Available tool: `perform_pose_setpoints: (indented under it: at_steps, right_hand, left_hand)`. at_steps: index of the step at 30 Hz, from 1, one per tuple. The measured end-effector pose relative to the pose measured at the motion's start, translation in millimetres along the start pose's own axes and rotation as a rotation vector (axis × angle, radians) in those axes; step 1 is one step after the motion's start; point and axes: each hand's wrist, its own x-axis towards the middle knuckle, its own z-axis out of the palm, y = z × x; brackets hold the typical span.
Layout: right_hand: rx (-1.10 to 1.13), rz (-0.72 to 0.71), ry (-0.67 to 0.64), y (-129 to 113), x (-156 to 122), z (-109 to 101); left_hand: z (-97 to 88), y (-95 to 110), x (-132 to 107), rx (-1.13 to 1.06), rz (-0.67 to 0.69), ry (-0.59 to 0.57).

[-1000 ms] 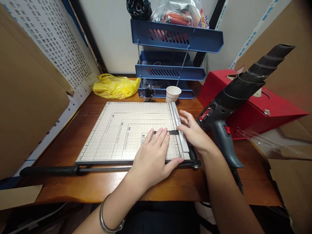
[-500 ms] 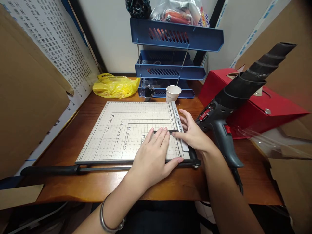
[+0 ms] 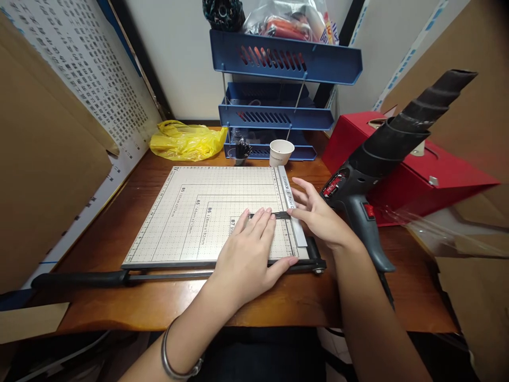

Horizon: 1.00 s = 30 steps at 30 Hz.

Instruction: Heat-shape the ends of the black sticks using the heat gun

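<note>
My left hand lies flat on the paper cutter, fingers stretched out over a small bundle of thin black strands. The strands lie crosswise, with their right ends at the grey metal edge bar; the part under my fingers is hidden. At that bar, my right hand has its fingers apart, the thumb tip by the strand ends and the other fingers beyond the cutter's edge. Swung down along the front is the cutter's blade arm, whose black handle points left.
Behind the cutter stand a small cup of black strands, a white paper cup, a yellow plastic bag and blue stacked trays. To the right, a black heat gun leans by a red box.
My right thumb has drawn back rightward from over the strands to the metal bar, uncovering their ends. My left hand stays on the strands. The whole view has shifted slightly.
</note>
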Motion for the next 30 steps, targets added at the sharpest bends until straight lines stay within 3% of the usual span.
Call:
perform_pose_setpoints:
  at_steps: [4, 9, 15, 20, 30]
  right_hand:
    - [-0.121, -0.097, 0.002, 0.3, -0.9, -2.3]
    - [-0.674, -0.321, 0.153, -7.4, -11.5, -7.6]
    - [-1.042, -0.367, 0.071, -22.5, -26.4, -11.9]
    - [-1.18, -0.424, -0.034, -26.8, -25.3, -6.5]
    - [-1.289, -0.659, -0.056, -27.2, -20.4, 0.2]
  left_hand:
    - [0.2, -0.4, 0.3, 0.001, 0.006, 0.003]
    - [1.0, -0.8, 0.6, 0.008, 0.002, 0.004]
    - [1.9, -0.4, 0.5, 0.005, -0.001, 0.015]
    - [2.2, -0.5, 0.5, -0.003, 0.006, 0.031]
    - [4.0, -1.0, -0.7, -0.006, 0.007, 0.043]
